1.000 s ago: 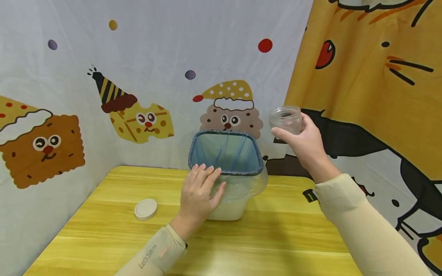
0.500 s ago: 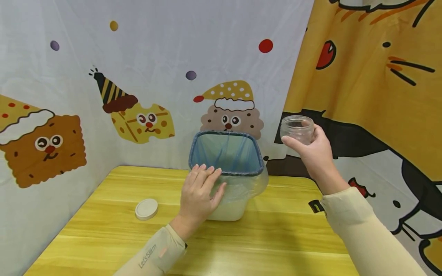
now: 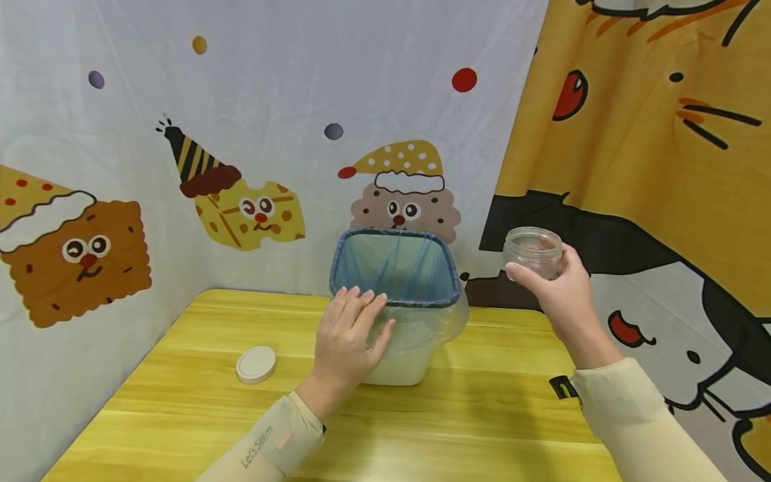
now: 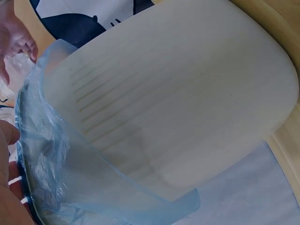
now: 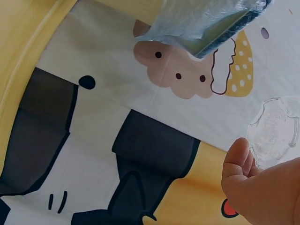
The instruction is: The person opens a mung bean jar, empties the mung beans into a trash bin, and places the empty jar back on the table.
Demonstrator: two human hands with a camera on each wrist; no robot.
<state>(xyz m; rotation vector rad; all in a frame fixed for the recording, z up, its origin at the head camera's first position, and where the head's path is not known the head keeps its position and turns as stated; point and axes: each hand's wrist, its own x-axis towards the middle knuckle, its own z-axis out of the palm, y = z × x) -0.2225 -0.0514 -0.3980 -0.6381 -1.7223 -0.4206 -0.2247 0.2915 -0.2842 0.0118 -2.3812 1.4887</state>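
Note:
A small clear screw-top jar (image 3: 533, 252) stands nearly upright in my right hand (image 3: 563, 294), well above the table and right of the bin. No contents can be made out in it. My left hand (image 3: 348, 338) lies on the front rim of a whitish bin (image 3: 394, 371), its fingers fairly straight. A bluish plastic bag (image 3: 415, 331) lines this bin and folds down over its outside. The left wrist view shows the bin's ribbed wall (image 4: 178, 93) up close. In the right wrist view the jar (image 5: 272, 133) rests against my fingers.
A round white lid (image 3: 255, 365) lies flat on the yellow wood-grain table (image 3: 181, 415), left of my left forearm. Behind the table hangs a printed cloth (image 3: 271, 80) with cartoon figures, close to the bin's back. A yellow patterned curtain (image 3: 626, 147) hangs on the right.
My right hand has moved down and to the right with the jar, away from the bin. The jar now sits more level. My left hand, the bin and the lid have stayed put.

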